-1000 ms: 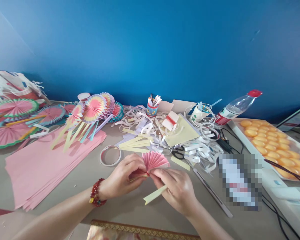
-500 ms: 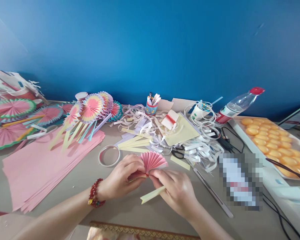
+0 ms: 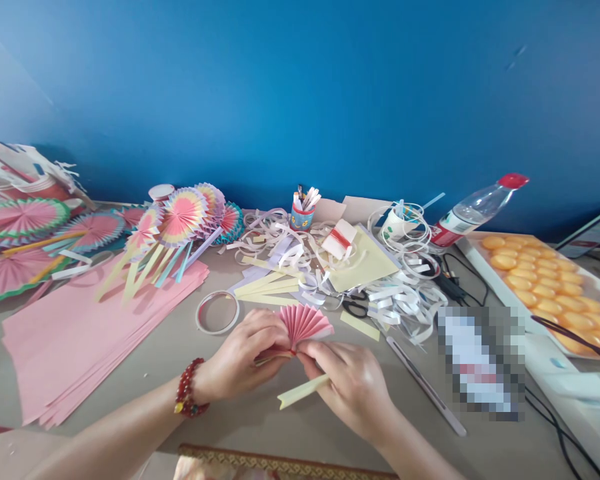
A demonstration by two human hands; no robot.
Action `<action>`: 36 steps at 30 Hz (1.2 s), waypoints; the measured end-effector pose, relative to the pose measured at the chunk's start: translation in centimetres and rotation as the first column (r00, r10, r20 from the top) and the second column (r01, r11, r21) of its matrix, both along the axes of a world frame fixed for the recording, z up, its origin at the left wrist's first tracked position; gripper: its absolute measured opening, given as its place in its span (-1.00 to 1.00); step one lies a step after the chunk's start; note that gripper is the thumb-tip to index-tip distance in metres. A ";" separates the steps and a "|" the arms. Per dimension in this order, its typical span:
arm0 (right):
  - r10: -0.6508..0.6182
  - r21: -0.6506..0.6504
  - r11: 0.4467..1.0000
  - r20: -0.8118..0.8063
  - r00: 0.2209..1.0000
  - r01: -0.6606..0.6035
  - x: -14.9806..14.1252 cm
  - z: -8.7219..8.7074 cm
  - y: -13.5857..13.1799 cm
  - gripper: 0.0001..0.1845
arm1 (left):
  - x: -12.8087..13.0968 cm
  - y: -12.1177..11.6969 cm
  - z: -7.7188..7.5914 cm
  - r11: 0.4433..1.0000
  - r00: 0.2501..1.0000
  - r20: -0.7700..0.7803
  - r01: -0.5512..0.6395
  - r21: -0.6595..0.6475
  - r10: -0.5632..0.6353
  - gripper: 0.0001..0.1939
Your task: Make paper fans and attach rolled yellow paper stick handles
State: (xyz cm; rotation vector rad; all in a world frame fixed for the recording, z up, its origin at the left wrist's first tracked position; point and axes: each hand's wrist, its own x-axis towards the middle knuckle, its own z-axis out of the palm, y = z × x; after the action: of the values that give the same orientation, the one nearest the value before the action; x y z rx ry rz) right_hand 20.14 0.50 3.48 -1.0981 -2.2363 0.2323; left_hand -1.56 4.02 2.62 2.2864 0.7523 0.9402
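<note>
pinching in close now, both hands are at the middle of the table, and the pink pleated fan sits right between them, its folds spread upward in a half-round. the left hand has its grip clamped on the fan's left side, thumb below, fingers over the top. the right hand has its grip closed around a pale yellow strip, fingertips together against the base of the pleats, the strip's notched end poking out below the hand. whether strip and fan join under those fingers, i cannot tell.

and there's a small red spot right where the pleats gather, perhaps a tie, too small to be sure! that point looks like the one to guard: a firm pinch there should let the folds fan evenly, while a squeeze higher up could crush the crisp edges. best to let the left hand anchor and the right fingertips do the fine work, strip angled clear of the pleats so it doesn't crease.

just beyond the left hand, a tape roll lies flat; to the right, a slim cutter rests well apart from the fingers, and that's a comfortable place for it while both hands are busy.
</note>
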 end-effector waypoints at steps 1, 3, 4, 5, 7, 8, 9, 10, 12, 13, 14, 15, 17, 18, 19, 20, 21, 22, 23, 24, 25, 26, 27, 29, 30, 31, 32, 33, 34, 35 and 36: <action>-0.006 0.024 1.000 0.024 1.000 0.006 -0.1 0.0 -0.1 -0.83 | 0.0 0.0 0.0 1.000 1.000 -0.003 -0.002 0.001 0.002 -0.85; -0.026 0.072 0.997 0.067 0.997 0.021 -0.4 0.0 -0.2 -0.81 | 0.0 0.0 0.0 1.000 1.000 -0.004 -0.002 0.000 0.002 -0.85; -0.039 0.092 0.995 0.080 0.996 0.032 -0.5 0.0 -0.3 -0.80 | 0.0 -0.1 0.0 1.000 1.000 0.002 0.000 -0.001 0.000 -0.85; -0.048 0.106 0.994 0.088 0.995 0.039 -0.6 0.0 -0.4 -0.80 | 0.0 -0.1 -0.1 1.000 1.000 0.010 0.003 -0.003 -0.003 -0.84; -0.056 0.124 0.991 0.090 0.994 0.044 -0.7 0.0 -0.6 -0.80 | 0.0 -0.1 -0.1 1.000 1.000 0.029 0.010 -0.016 -0.009 -0.84; -0.050 0.128 0.991 0.088 0.995 0.039 -0.7 0.0 -0.6 -0.80 | 0.0 -0.1 -0.1 1.000 0.999 0.036 0.014 -0.027 -0.013 -0.84; -0.044 0.132 0.991 0.080 0.996 0.034 -0.7 0.0 -0.6 -0.80 | 0.0 -0.1 -0.1 0.999 0.999 0.041 0.019 -0.041 -0.017 -0.84; -0.040 0.132 0.991 0.070 0.997 0.031 -0.6 0.1 -0.6 -0.80 | -0.1 -0.1 -0.1 0.998 0.999 0.046 0.024 -0.054 -0.022 -0.85; -0.027 0.122 0.992 0.045 0.999 0.022 -0.5 0.1 -0.5 -0.81 | -0.1 0.0 -0.1 0.997 0.998 0.057 0.033 -0.076 -0.029 -0.86; -0.020 0.115 0.993 0.031 0.999 0.017 -0.4 0.2 -0.4 -0.82 | -0.1 0.0 -0.1 0.996 0.998 0.061 0.037 -0.087 -0.032 -0.86; -0.013 0.112 0.994 0.014 1.000 0.011 -0.3 0.2 -0.3 -0.82 | -0.1 0.0 -0.1 0.995 0.997 0.063 0.039 -0.096 -0.033 -0.87; -0.007 0.108 0.994 0.000 1.000 0.007 -0.3 0.3 -0.2 -0.83 | -0.1 0.0 -0.1 0.994 0.997 0.063 0.040 -0.105 -0.034 -0.87; 0.000 0.100 0.995 -0.017 1.000 0.001 -0.2 0.4 -0.1 -0.84 | -0.2 0.0 -0.1 0.991 0.998 0.062 0.040 -0.124 -0.033 -0.88; -0.004 0.096 0.995 -0.022 1.000 0.006 -0.2 0.4 0.0 -0.84 | -0.2 0.0 -0.1 0.990 0.998 0.062 0.040 -0.134 -0.032 -0.88; -0.009 0.093 0.996 -0.025 1.000 0.011 -0.2 0.4 0.0 -0.84 | -0.2 0.0 -0.1 0.989 0.997 0.066 0.039 -0.145 -0.029 -0.88; -0.016 0.094 0.995 -0.029 0.999 0.019 -0.2 0.4 0.0 -0.85 | -0.2 0.0 -0.1 0.986 0.997 0.072 0.037 -0.160 -0.026 -0.89; -0.022 0.095 0.995 -0.037 0.999 0.025 -0.2 0.4 0.0 -0.85 | -0.2 -0.1 0.0 0.983 0.997 0.078 0.036 -0.178 -0.022 -0.90; -0.026 0.096 0.995 -0.051 0.998 0.030 -0.2 0.4 0.0 -0.85 | -0.3 -0.1 0.0 0.980 0.996 0.085 0.033 -0.197 -0.016 -0.91; -0.032 0.096 0.995 -0.070 0.997 0.039 -0.1 0.5 0.1 -0.85 | -0.3 -0.1 0.1 0.975 0.996 0.091 0.029 -0.219 -0.010 -0.93; -0.038 0.095 0.994 -0.094 0.995 0.047 0.0 0.5 0.1 -0.85 | -0.3 -0.1 0.1 0.970 0.995 0.096 0.028 -0.241 -0.005 -0.94; -0.046 0.087 0.995 -0.119 0.992 0.057 0.1 0.6 0.1 -0.85 | -0.4 -0.1 0.2 0.964 0.995 0.101 0.028 -0.263 -0.002 -0.96; -0.057 0.070 0.995 -0.148 0.987 0.068 0.3 0.7 0.1 -0.85 | -0.4 -0.1 0.2 0.958 0.994 0.106 0.031 -0.285 -0.001 -0.97; -0.068 0.038 0.996 -0.177 0.982 0.075 0.5 0.8 0.2 -0.86 | -0.4 0.0 0.3 0.951 0.993 0.115 0.037 -0.306 -0.001 -0.96; -0.096 -0.073 0.994 -0.228 0.969 0.081 1.2 1.1 0.3 -0.88 | -0.4 0.0 0.4 0.938 0.990 0.142 0.050 -0.342 -0.001 -0.93; -0.120 -0.141 0.986 -0.251 0.960 0.086 1.6 1.2 0.5 -0.89 | -0.4 0.1 0.4 0.932 0.988 0.157 0.056 -0.358 0.001 -0.91; -0.153 -0.207 0.974 -0.273 0.950 0.097 2.2 1.2 0.7 -0.88 | -0.5 0.1 0.4 0.925 0.985 0.171 0.063 -0.374 0.003 -0.90; -0.196 -0.260 0.958 -0.293 0.936 0.119 2.8 1.3 1.0 -0.86 | -0.5 0.2 0.3 0.918 0.984 0.181 0.069 -0.390 0.003 -0.89; -0.242 -0.293 0.944 -0.311 0.919 0.150 3.5 1.3 1.3 -0.84 | -0.6 0.3 0.3 0.911 0.983 0.185 0.074 -0.406 0.003 -0.88; -0.294 -0.313 0.930 -0.325 0.899 0.191 4.3 1.2 1.6 -0.82 | -0.7 0.4 0.2 0.903 0.983 0.186 0.076 -0.422 0.004 -0.88; -0.344 -0.316 0.918 -0.336 0.877 0.239 5.1 1.2 2.1 -0.80 | -0.8 0.5 0.0 0.895 0.983 0.185 0.077 -0.439 0.006 -0.87; -0.393 -0.306 0.905 -0.340 0.854 0.295 6.0 1.1 2.5 -0.81 | -1.0 0.6 -0.1 0.886 0.983 0.184 0.078 -0.457 0.009 -0.87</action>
State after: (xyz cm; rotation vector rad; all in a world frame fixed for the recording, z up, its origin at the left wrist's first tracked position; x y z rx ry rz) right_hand 26.15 2.99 4.62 -1.4218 -1.6455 0.5349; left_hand -2.56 4.57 2.53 1.7658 0.7585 0.8321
